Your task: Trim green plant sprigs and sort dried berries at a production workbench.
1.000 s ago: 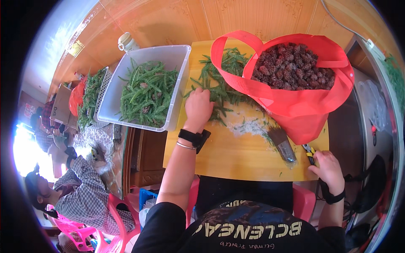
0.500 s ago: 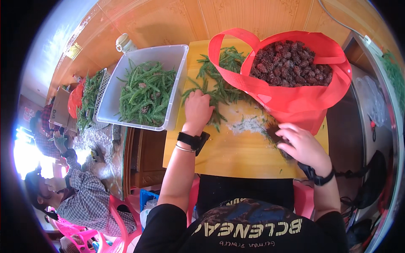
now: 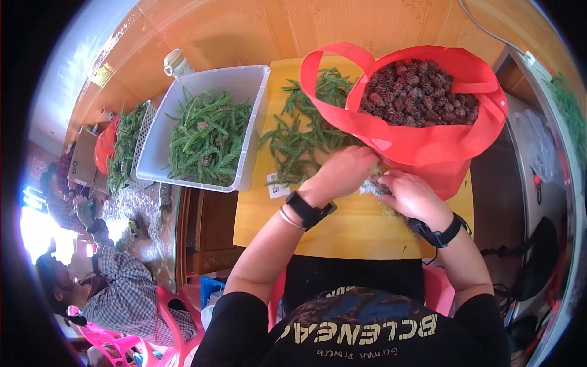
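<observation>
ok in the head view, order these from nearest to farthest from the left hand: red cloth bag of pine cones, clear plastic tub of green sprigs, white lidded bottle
From the left hand:
1. Red cloth bag of pine cones, just to its right.
2. Clear plastic tub of green sprigs, to its left.
3. White lidded bottle, behind the tub's far left corner.

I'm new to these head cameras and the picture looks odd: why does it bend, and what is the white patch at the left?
Head view: fisheye lens bows the yellow board and white tub toward the black rim; daylight blows out the left edge white; both hands stay sharp, left hand and right hand.
</observation>
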A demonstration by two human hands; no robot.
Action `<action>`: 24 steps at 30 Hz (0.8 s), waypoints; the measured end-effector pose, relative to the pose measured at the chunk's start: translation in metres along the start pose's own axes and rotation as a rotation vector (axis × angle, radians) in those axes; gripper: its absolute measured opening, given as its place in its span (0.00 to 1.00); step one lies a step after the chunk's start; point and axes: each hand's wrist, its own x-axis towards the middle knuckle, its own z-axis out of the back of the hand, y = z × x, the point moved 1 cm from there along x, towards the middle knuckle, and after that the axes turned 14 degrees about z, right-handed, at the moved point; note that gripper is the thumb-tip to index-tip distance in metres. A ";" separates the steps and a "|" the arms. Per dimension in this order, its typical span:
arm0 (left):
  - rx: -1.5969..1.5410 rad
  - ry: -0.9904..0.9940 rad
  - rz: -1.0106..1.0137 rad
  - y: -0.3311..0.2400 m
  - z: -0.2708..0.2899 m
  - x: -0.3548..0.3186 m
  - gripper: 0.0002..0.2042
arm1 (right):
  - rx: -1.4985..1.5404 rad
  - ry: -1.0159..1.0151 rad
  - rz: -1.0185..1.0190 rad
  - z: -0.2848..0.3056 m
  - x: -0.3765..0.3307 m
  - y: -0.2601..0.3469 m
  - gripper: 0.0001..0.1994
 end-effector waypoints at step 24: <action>0.399 -0.018 0.233 0.003 -0.031 0.021 0.14 | 0.215 -0.456 0.129 0.016 0.010 0.013 0.03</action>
